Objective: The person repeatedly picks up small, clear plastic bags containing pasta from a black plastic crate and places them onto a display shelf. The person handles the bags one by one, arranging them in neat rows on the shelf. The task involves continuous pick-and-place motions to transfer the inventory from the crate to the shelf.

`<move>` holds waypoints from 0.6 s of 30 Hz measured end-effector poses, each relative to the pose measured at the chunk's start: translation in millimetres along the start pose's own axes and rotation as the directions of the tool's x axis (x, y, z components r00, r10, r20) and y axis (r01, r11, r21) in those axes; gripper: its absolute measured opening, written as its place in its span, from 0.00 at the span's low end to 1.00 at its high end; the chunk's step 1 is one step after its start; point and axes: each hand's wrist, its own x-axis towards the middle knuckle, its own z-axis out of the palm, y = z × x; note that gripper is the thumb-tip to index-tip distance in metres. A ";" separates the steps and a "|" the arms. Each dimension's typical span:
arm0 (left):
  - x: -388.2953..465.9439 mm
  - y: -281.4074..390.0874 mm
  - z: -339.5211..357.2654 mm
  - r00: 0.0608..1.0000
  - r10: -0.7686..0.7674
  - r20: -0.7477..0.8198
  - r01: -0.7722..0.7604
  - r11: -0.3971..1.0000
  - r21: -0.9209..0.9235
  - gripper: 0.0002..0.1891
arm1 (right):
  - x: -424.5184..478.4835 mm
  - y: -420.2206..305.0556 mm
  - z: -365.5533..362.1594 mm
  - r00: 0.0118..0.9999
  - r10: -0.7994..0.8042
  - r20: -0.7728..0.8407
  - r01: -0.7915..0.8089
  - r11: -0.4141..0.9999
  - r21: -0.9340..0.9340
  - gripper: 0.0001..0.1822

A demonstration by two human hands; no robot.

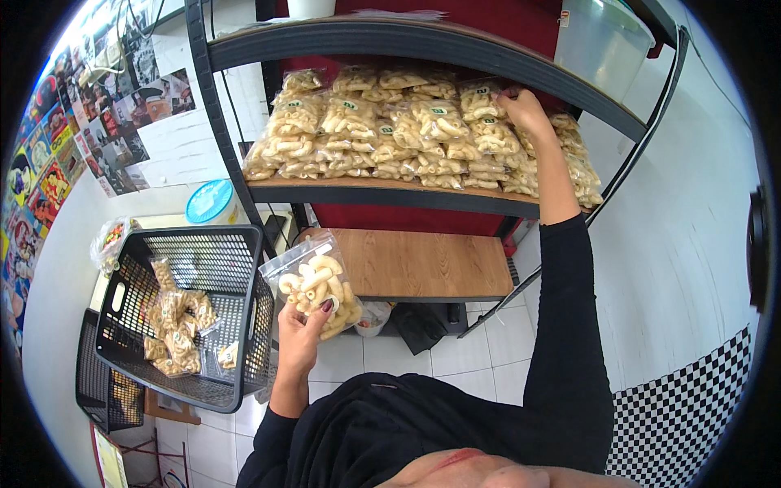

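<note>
My left hand [304,332] holds a clear zip bag of pale, curved tube-shaped snacks [320,283] by its lower part, thumb across the front. The bag is upright, between the black basket and the shelf. My right hand [523,111] reaches to the right part of the middle shelf. Its fingertips are at the upper right edge of a small snack bag [480,100] that lies on top of the pile. Many similar bags [351,116], several with a round label, are stacked in layers along that shelf.
On the left, a black perforated plastic basket [253,329] holds several snack bags [177,323]. Behind it stands a tub with a blue lid [209,201]. The rack's upper board [378,36] runs above the pile; a lower wooden shelf [427,262] lies below. A dark upright borders the left.
</note>
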 end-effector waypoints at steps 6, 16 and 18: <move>4.9 -0.2 7.4 1.000 0.003 -0.002 -0.004 1.000 -0.022 0.18 | 1.1 11.1 -14.6 0.997 -0.073 -0.017 0.069 0.979 -0.191 0.23; 44.5 15.2 80.0 0.989 0.080 0.127 -0.070 0.994 -0.087 0.18 | -188.1 -56.8 16.2 0.818 -0.423 0.391 0.274 0.883 0.382 0.21; 53.6 16.0 107.9 0.970 0.118 0.212 -0.112 0.993 -0.042 0.17 | -214.6 -44.2 25.2 0.773 -0.444 0.453 0.201 0.849 0.489 0.24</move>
